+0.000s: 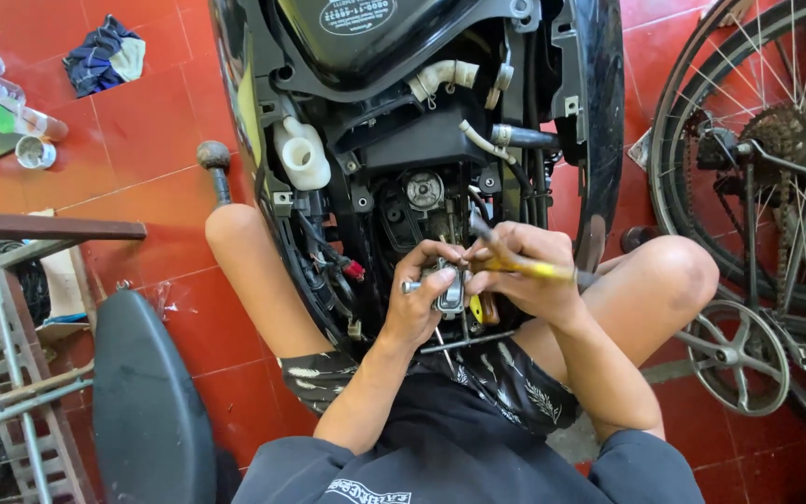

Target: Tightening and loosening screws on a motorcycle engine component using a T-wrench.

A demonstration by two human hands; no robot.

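I sit on a red tiled floor facing the opened engine bay of a black scooter (599, 112). My left hand (417, 299) grips a small grey metal part (450, 291) with a short bolt sticking out to the left. My right hand (529, 271) holds a yellow-handled screwdriver (538, 270), its thin shaft angled up and left toward the engine parts. Both hands meet just in front of the round metal cap (423, 189) in the bay. My bare knees spread to either side of the scooter.
A bicycle wheel with chain and sprocket (776, 140) stands at the right, its crank (737, 355) near my right knee. A black scooter seat (146, 401) lies at lower left beside a metal rack (2, 373). A dark cloth (104, 56) and small containers (34, 151) lie at upper left.
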